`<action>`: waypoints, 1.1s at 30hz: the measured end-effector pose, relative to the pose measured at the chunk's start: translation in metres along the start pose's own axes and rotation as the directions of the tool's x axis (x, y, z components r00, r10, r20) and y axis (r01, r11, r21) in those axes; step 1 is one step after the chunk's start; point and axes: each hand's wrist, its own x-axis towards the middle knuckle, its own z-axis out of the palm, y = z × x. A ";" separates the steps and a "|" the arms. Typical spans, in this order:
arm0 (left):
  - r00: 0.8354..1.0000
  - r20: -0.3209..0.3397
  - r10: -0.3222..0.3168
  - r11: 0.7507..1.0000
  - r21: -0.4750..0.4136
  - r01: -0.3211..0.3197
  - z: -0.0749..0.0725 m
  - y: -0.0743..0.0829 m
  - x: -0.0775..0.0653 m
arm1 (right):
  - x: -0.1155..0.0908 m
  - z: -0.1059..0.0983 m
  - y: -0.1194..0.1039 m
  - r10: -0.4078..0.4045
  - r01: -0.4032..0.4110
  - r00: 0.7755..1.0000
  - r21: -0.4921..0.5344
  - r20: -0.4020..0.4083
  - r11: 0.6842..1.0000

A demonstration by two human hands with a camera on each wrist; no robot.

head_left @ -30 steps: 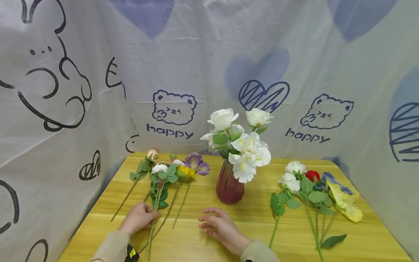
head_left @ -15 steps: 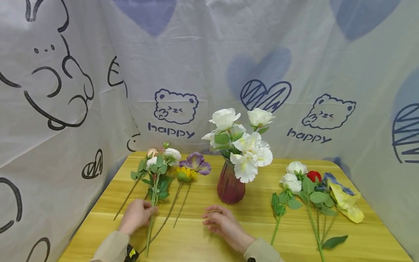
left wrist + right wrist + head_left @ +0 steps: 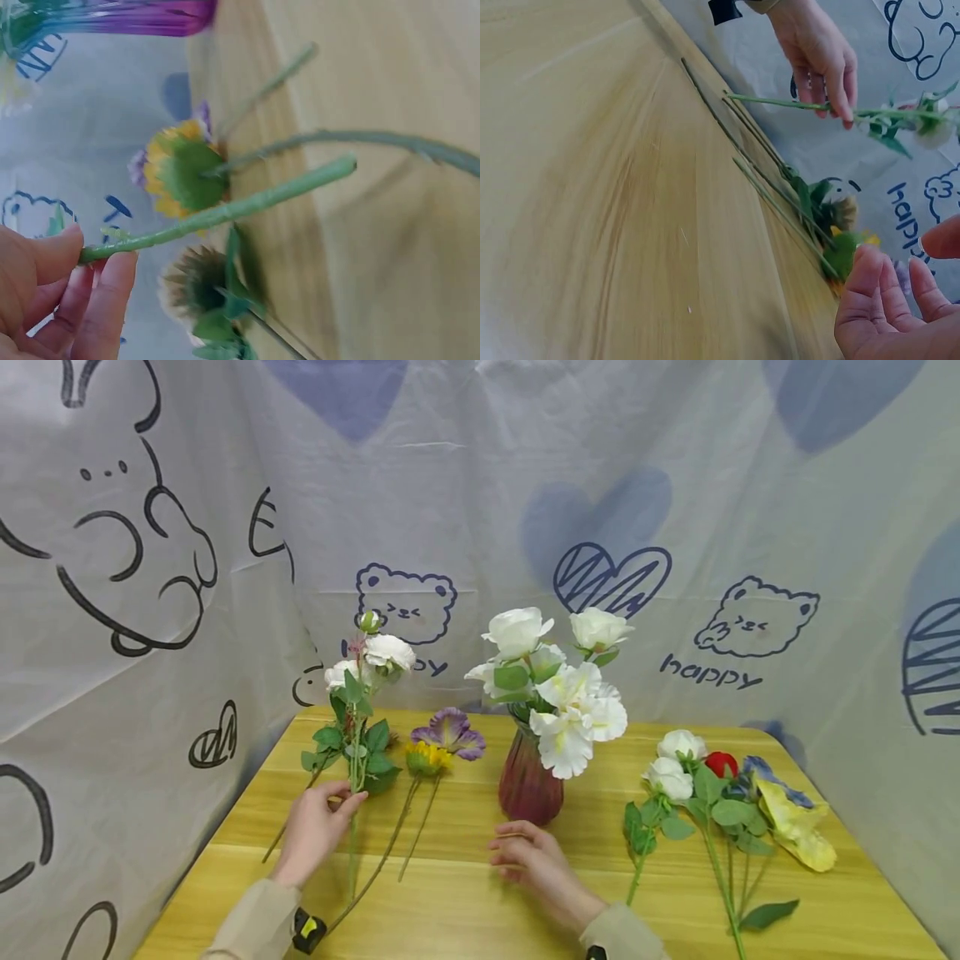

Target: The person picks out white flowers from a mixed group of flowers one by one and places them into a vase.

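My left hand (image 3: 315,827) pinches the green stem (image 3: 225,214) of a flower spray with white blooms (image 3: 388,652) and a small bud. The spray stands nearly upright, its lower stem pointing down toward me. In the right wrist view, the left hand (image 3: 821,64) holds the stem clear of the table. My right hand (image 3: 536,868) hovers in front of the vase, fingers loosely bent, nothing between them. That reddish-purple glass vase (image 3: 531,781) bears several white flowers (image 3: 573,693). Left of it lie a yellow flower (image 3: 429,758) and a purple flower (image 3: 450,733).
At the right of the wooden table (image 3: 480,910) lie white roses (image 3: 670,778), a red flower (image 3: 721,765), and yellow and blue blooms (image 3: 795,827) on long stems. A printed white curtain (image 3: 480,527) hangs behind and at both sides.
The left hand has lifted the white flower spray off the table and raised it upright. My right hand has shifted slightly right, staying near the vase.
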 end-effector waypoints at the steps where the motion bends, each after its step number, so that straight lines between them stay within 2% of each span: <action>1: 1.000 -0.014 0.019 1.000 -0.013 -0.019 0.000 0.004 0.000 | 0.000 -0.002 -0.001 -0.003 0.003 1.000 0.004 -0.006 1.000; 9: 0.993 -0.071 0.090 0.988 -0.121 -0.098 0.006 0.040 0.005 | -0.001 -0.022 -0.006 -0.035 0.034 0.994 -0.013 -0.099 0.999; 15: 0.979 -0.112 0.169 0.962 -0.196 -0.189 0.013 0.068 0.014 | -0.001 -0.034 -0.014 -0.069 0.056 0.984 -0.083 -0.164 0.995; 19: 0.954 -0.157 0.256 0.925 -0.246 -0.289 0.020 0.093 0.018 | -0.002 -0.040 -0.021 -0.107 0.080 0.978 -0.157 -0.177 0.984; 24: 0.904 -0.205 0.375 0.880 -0.227 -0.417 0.030 0.127 0.023 | -0.002 -0.043 -0.028 -0.140 0.091 0.963 -0.211 -0.229 0.973; 27: 0.879 -0.220 0.423 0.851 -0.237 -0.469 0.035 0.145 0.026 | -0.001 -0.044 -0.031 -0.148 0.093 0.957 -0.217 -0.249 0.972; 29: 0.869 -0.228 0.438 0.839 -0.242 -0.487 0.038 0.157 0.028 | -0.001 -0.045 -0.033 -0.149 0.092 0.956 -0.222 -0.253 0.971; 33: 0.860 -0.237 0.452 0.815 -0.283 -0.506 0.044 0.180 0.032 | 0.000 -0.049 -0.035 -0.157 0.093 0.954 -0.246 -0.254 0.965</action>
